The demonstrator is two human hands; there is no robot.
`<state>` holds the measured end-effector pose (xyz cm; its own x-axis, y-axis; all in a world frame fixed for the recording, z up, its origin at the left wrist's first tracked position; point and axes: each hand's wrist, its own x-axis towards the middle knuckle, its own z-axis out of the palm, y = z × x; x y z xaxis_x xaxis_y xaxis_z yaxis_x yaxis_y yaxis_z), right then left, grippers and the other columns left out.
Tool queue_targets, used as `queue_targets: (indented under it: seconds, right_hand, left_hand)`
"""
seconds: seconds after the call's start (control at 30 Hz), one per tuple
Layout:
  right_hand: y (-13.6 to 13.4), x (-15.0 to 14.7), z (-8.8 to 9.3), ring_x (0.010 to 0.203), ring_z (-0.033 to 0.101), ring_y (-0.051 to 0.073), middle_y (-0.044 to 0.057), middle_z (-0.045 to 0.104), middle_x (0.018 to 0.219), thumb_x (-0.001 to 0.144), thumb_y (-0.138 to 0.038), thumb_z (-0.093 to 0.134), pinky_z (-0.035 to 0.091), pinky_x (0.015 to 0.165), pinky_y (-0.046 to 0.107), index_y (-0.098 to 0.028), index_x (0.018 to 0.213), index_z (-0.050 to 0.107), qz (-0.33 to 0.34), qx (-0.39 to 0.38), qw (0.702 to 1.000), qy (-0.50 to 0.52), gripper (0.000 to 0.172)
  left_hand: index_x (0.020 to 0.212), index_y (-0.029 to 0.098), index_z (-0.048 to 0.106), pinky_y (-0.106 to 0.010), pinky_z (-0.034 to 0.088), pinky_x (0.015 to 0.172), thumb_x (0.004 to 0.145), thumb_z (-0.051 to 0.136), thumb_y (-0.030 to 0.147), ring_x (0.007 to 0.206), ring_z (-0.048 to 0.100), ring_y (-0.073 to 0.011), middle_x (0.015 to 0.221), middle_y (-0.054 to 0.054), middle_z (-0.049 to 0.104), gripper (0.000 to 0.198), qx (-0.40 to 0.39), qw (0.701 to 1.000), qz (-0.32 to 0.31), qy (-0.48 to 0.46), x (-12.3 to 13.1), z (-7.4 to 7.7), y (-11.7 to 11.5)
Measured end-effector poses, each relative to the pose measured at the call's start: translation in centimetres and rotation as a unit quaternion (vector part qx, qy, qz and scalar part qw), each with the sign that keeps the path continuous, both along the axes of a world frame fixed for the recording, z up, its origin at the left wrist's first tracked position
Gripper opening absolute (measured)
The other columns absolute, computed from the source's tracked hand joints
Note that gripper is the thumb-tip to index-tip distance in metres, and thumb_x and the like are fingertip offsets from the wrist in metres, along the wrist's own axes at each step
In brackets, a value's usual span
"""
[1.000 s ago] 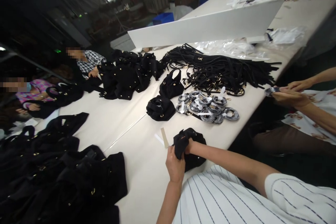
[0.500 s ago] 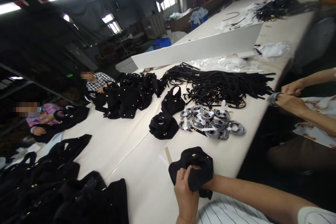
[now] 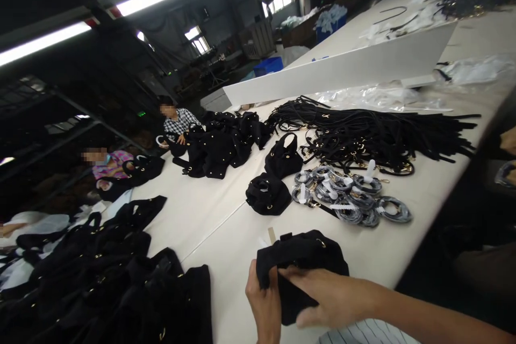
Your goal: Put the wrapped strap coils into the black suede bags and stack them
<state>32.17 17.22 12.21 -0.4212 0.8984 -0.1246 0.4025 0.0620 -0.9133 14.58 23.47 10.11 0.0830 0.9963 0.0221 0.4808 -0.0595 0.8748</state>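
A small black fabric bag (image 3: pixel 303 258) with gold studs lies at the near edge of the long white table (image 3: pixel 193 209). My left hand (image 3: pixel 263 303) grips the bag's left edge, fingers curled round the cloth. My right hand (image 3: pixel 328 297) lies over the bag's front with its fingers pressed on the fabric and its thumb under a fold. A thin tan strip (image 3: pixel 271 234) sticks out just behind the bag.
Two finished black bags (image 3: pixel 268 192) (image 3: pixel 283 156) sit ahead, beside coiled grey cords (image 3: pixel 350 195) and a heap of black straps (image 3: pixel 374 131). Black bag piles lie at near left (image 3: pixel 108 285) and mid-table (image 3: pixel 220 140). Two people sit at far left; another person's hand (image 3: pixel 508 142) shows at right.
The view has tilted up and shifted. My right hand has come out from the bag and now lies over its front. The bag is spread wider on the table.
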Motion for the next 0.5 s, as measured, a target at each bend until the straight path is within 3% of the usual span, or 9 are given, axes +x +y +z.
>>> queue_targets:
  seconds: [0.07,0.1,0.17,0.23,0.3,0.37,0.43,0.5]
  right_hand:
    - [0.1,-0.6,-1.6,0.141,0.038,0.038,0.017,0.038,0.155,0.069,-0.038,0.078,0.033,0.116,0.049,-0.022,0.157,0.022,0.012,-0.003,0.999,-0.043,0.105]
    - [0.3,-1.1,-2.6,0.138,0.041,0.039,0.019,0.040,0.153,0.066,-0.033,0.080,0.035,0.114,0.050,-0.021,0.157,0.021,-0.002,-0.004,0.997,-0.076,0.109]
    - [0.8,-1.9,-4.5,0.128,0.053,0.038,0.018,0.055,0.142,0.068,-0.025,0.076,0.043,0.107,0.049,-0.023,0.152,0.035,-0.047,0.002,0.990,-0.131,0.094]
    - [1.6,-1.8,-5.1,0.110,0.065,0.033,0.010,0.071,0.119,0.073,-0.018,0.066,0.050,0.097,0.044,-0.028,0.134,0.060,-0.081,0.026,0.986,-0.144,0.063]
    - [2.6,-0.5,-4.0,0.098,0.070,0.027,0.004,0.076,0.101,0.076,-0.014,0.059,0.053,0.091,0.038,-0.031,0.114,0.072,-0.107,0.080,0.982,-0.130,0.043]
    - [4.0,1.8,-1.7,0.095,0.070,0.024,0.003,0.077,0.100,0.080,-0.013,0.056,0.053,0.090,0.035,-0.031,0.108,0.075,-0.159,0.148,0.970,-0.113,0.038]
    - [5.6,4.3,1.1,0.097,0.070,0.023,0.004,0.076,0.106,0.086,-0.018,0.055,0.053,0.093,0.035,-0.029,0.109,0.075,-0.234,0.214,0.943,-0.104,0.033]
    - [7.7,6.4,3.6,0.095,0.070,0.023,0.005,0.076,0.105,0.091,-0.024,0.055,0.054,0.092,0.036,-0.028,0.111,0.075,-0.305,0.276,0.906,-0.103,0.029]
  left_hand:
    - [0.085,0.020,0.062,-0.028,0.049,0.067,0.085,0.058,0.051,0.075,0.060,-0.0179,0.077,-0.001,0.065,0.031,-0.002,1.000,0.013,0.001,-0.1,-0.5,0.3]
    - [0.083,0.020,0.061,-0.028,0.049,0.066,0.085,0.058,0.051,0.073,0.059,-0.0173,0.074,0.000,0.063,0.032,-0.001,1.000,0.020,0.001,0.0,-0.8,0.5]
    - [0.075,0.020,0.059,-0.028,0.048,0.062,0.083,0.060,0.052,0.064,0.056,-0.0154,0.067,0.001,0.059,0.034,-0.002,1.000,0.031,0.001,0.4,-1.3,0.9]
    - [0.074,0.019,0.061,-0.027,0.050,0.061,0.080,0.065,0.053,0.063,0.056,-0.0145,0.066,0.002,0.056,0.034,0.001,0.999,0.032,-0.020,0.8,-1.4,1.4]
    - [0.092,0.019,0.067,-0.026,0.055,0.065,0.080,0.066,0.052,0.074,0.061,-0.0157,0.080,-0.002,0.061,0.035,0.029,0.997,0.039,-0.067,0.9,-1.0,2.0]
    - [0.113,0.020,0.066,-0.026,0.059,0.070,0.083,0.062,0.050,0.090,0.063,-0.0174,0.099,-0.006,0.062,0.042,0.080,0.988,0.067,-0.110,0.5,-0.6,2.7]
    - [0.117,0.021,0.066,-0.027,0.061,0.072,0.085,0.059,0.048,0.094,0.062,-0.0180,0.106,-0.007,0.061,0.042,0.127,0.980,0.108,-0.113,-0.6,-0.9,3.5]
    - [0.112,0.021,0.069,-0.027,0.061,0.068,0.084,0.061,0.047,0.088,0.062,-0.0174,0.101,-0.006,0.061,0.040,0.156,0.973,0.147,-0.084,-2.0,-2.2,4.2]
